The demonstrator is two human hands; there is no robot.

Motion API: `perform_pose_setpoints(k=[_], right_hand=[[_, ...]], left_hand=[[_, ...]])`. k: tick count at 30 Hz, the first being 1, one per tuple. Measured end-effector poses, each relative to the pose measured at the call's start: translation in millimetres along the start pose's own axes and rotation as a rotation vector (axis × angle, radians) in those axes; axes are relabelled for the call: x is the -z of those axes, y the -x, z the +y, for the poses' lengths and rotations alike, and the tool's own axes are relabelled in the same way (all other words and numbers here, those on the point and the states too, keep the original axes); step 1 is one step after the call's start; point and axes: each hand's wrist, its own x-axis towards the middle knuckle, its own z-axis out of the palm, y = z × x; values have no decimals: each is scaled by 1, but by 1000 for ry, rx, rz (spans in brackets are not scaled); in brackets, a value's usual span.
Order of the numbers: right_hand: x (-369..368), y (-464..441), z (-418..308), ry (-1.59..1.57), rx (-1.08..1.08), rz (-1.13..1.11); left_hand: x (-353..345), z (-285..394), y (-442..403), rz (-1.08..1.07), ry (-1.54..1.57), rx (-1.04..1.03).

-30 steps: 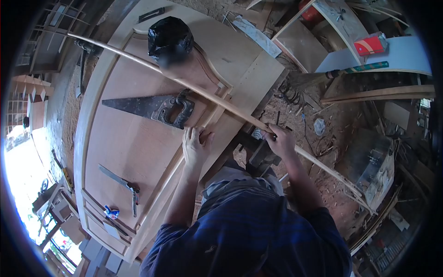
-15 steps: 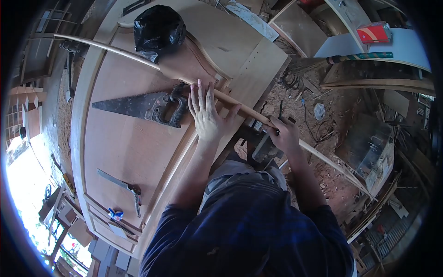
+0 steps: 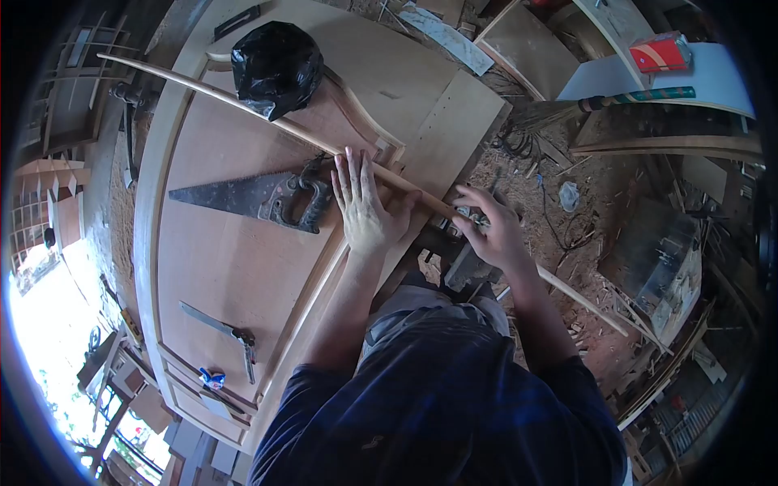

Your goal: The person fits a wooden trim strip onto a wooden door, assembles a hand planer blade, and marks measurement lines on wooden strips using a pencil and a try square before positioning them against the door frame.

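Observation:
A long thin wooden strip point(image 3: 212, 91) runs diagonally across the wooden panel point(image 3: 227, 267) and past its edge to the lower right. My left hand point(image 3: 366, 212) lies on the strip with its fingers spread, just right of the hand saw point(image 3: 243, 198). Farther right, my right hand point(image 3: 492, 229) touches the strip near the panel's edge, its thumb and fingers apart. A black plastic bag point(image 3: 277, 70) sits on the panel beyond the strip. Nearer the bottom left lies a folding saw point(image 3: 219, 326) with its blade out.
Below the strip, beside the panel's edge, is a dark metal vise point(image 3: 468, 267). A broom point(image 3: 632, 99) and a red box point(image 3: 660, 53) are at the upper right. Wood shavings and scraps cover the floor point(image 3: 559, 219) on the right.
My left hand has moved from the panel's near edge up onto the strip, fingers spreading. The fingers of my right hand have opened from their hold on the strip.

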Motion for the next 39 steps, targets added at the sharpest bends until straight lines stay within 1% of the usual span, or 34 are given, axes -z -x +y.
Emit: perform_pose_setpoints(k=[2, 4, 6, 8, 11, 17, 20, 22, 26, 29, 32, 35, 38, 39], right_hand=[[-2, -25, -13, -242, -109, -112], [-4, -48, -26, -404, -223, -218], [-11, -65, -24, -466, -240, -231], [-27, -72, -11, -427, -174, -151], [-44, -72, -3, -558, -227, -70], [-49, -68, 15, -507, -162, -117], [-46, -73, 8, -509, -191, -137], [-44, -74, 8, -470, -167, -147], [-35, -73, 15, -322, -32, -142], [-37, -74, 7, -413, -105, -137], [-42, -81, 1, -350, -22, -113], [-36, -76, 11, -304, 11, -145], [-30, -75, 15, -246, -16, -131], [-31, -76, 13, -279, 1, -104]], left_hand=[[-4, -5, 2, 34, 27, -38], [-8, -9, 4, 56, 25, -60], [-9, -9, 4, 70, 19, -66], [-10, -9, 3, 70, 20, -58], [-10, -8, 4, 45, 38, -29], [-6, -6, 1, 36, 54, -28], [-6, -6, 1, 30, 42, -34], [-7, -7, 1, 29, 40, -35], [-7, -4, 0, 47, 44, -26], [-7, -4, 1, 41, 31, -35], [-7, -4, 1, 33, 27, -52], [-4, -3, -1, 25, 30, -58], [-5, -2, -1, 31, 33, -47], [-7, -2, -1, 38, 31, -41]])
